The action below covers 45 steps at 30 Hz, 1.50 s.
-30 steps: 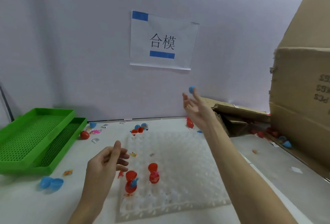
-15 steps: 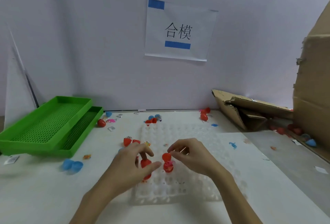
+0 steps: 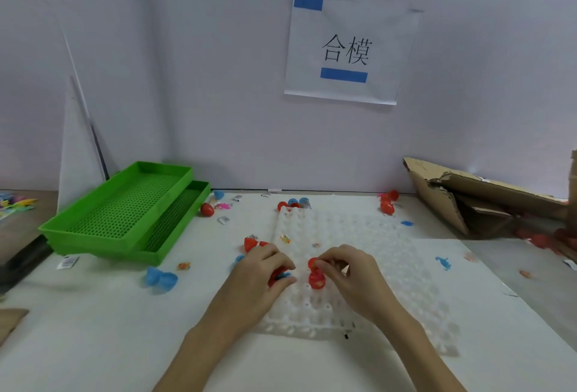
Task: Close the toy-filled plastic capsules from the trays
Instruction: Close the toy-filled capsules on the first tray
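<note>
A clear dimpled plastic tray (image 3: 359, 235) lies flat on the white table in front of me. Two open red capsules stand in its near left part. My left hand (image 3: 259, 282) curls round the left red capsule (image 3: 276, 276), which has a blue toy showing in it. My right hand (image 3: 349, 276) pinches the hinged lid of the right red capsule (image 3: 316, 279) with its fingertips. Most of the left capsule is hidden by my fingers.
Two stacked green mesh trays (image 3: 125, 213) sit at the left. An open blue capsule (image 3: 160, 279) lies near them. Loose red and blue capsules (image 3: 387, 205), small toys and paper slips lie along the back wall. Torn cardboard (image 3: 462, 198) stands at the right.
My right hand came down from the upper right, where a blue capsule was in the air, to the tray. Both hands now hold the two red capsules. The view turned left.
</note>
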Motion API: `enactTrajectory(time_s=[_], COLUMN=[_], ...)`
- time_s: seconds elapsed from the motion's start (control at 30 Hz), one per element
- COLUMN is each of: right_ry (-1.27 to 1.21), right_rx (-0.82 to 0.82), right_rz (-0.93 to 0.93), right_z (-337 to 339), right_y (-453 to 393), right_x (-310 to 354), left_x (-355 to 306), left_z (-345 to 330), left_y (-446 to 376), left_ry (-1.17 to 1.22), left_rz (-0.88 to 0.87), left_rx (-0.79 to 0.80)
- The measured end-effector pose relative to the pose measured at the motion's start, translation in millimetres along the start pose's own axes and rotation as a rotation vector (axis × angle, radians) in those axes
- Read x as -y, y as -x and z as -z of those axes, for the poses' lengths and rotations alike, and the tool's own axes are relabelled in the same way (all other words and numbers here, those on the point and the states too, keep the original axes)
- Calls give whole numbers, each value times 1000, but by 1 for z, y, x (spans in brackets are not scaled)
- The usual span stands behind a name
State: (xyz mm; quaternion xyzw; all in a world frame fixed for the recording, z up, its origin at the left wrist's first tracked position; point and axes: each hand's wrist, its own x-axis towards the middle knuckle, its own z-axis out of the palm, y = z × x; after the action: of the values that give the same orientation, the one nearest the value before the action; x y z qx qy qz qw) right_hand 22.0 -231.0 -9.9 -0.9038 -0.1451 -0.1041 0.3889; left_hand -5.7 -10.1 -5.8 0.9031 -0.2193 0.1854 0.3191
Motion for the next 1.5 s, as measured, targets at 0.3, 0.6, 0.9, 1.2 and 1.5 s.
enactTrajectory(time_s=[0.3, 0.6, 0.9, 1.2, 1.5], right_ry=[65, 248, 65, 87, 582], right_rx=[-74, 106, -28, -15, -71], right_rz=[5, -1, 92, 25, -864], right_z=[0, 6, -18, -8, 79], right_y=[1, -1, -25, -31, 14], right_x=[3, 7, 40, 43, -35], left_x=[22, 22, 10, 25, 7], left_z=[3, 7, 3, -1, 2], left_y=[0, 0, -1, 2, 4], left_ry=[-151, -299, -180, -276, -230], left_rz=[170, 120, 82, 210, 109], left_rx=[-210, -224, -350, -199, 125])
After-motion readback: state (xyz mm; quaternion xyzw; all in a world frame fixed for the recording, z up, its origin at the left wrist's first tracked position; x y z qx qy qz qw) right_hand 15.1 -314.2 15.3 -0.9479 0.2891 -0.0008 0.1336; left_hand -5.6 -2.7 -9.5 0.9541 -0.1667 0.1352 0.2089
